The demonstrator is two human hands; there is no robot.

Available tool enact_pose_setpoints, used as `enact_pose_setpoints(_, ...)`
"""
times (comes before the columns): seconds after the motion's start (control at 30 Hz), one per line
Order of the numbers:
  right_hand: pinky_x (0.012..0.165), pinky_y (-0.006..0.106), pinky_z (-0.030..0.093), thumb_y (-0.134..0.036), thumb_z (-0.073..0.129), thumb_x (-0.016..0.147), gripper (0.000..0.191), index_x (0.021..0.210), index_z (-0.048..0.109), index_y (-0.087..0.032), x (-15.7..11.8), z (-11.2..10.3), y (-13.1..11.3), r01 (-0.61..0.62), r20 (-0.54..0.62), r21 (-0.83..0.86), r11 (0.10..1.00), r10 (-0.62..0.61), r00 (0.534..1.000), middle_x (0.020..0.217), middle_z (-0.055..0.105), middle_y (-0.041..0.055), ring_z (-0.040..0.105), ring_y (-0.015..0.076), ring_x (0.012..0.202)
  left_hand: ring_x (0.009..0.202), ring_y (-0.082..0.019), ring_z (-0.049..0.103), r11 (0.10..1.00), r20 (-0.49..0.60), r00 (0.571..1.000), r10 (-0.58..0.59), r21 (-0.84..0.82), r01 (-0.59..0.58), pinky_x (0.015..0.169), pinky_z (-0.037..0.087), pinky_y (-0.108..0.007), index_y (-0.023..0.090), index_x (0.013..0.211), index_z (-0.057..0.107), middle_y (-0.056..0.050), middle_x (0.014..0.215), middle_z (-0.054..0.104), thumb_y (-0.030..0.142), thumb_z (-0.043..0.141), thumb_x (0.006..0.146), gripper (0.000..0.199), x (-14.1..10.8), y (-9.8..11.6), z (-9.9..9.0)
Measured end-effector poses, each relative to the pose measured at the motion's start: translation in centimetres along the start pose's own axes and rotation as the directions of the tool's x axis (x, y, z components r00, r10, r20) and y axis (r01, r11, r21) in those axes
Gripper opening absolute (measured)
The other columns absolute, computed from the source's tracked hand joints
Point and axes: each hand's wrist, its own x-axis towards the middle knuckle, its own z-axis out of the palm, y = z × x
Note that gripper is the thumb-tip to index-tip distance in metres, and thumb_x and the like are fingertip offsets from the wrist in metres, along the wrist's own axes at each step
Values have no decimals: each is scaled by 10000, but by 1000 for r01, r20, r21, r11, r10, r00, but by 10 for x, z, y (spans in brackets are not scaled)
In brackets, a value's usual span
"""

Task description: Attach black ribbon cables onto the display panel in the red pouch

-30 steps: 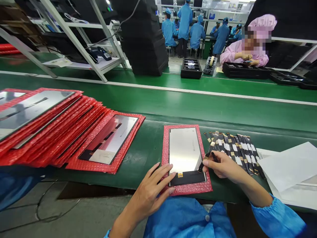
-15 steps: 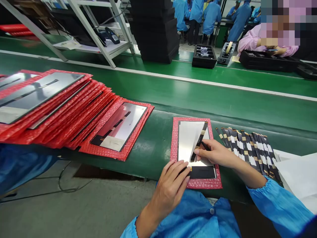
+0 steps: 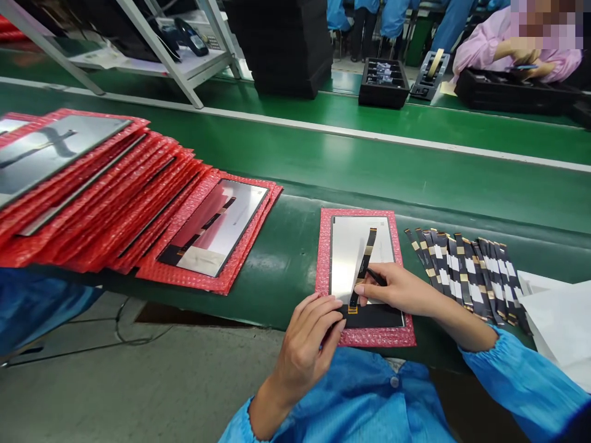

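Right hand [image 3: 397,292] pinches flex strip [image 3: 364,264], now laid along panel [image 3: 355,258] rather than lifted off its edge. Left hand [image 3: 309,341] fingers together, pressing panel's dark lower end. Panel on red pad [image 3: 323,271], table [image 3: 286,258]. Spare strips [image 3: 466,271] just right.

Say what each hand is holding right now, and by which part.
The right hand pinches a flex cable strip near its lower end, over the panel. The left hand holds nothing; its fingertips press the panel's dark bottom edge.
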Motion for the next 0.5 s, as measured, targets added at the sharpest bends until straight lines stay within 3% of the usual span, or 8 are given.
enact_pose_setpoints(0.2, 828, 427, 535, -477, 706, 915, 128, 875, 741, -361, 0, 2, -4, 4, -7, -9, 1000, -4, 1000, 900, 832, 63, 756, 325, 887, 1204, -230, 777, 989, 5, 1000, 6, -146, -6, 1123, 650, -506, 210, 1142, 703, -68, 1218, 818, 79, 675, 1019, 182, 8, 2, -9)
enact_pose_setpoints(0.5, 828, 450, 523, -456, 715, 886, 133, 837, 687, -336, 4, 2, -2, -19, 30, -27, 999, 20, 999, 902, 833, 60, 758, 339, 885, 1250, -215, 747, 986, 21, 1000, 1, -164, 2, 1175, 583, -485, 192, 1152, 703, -66, 1247, 804, 57, 700, 1010, 196, 5, 1, -7)
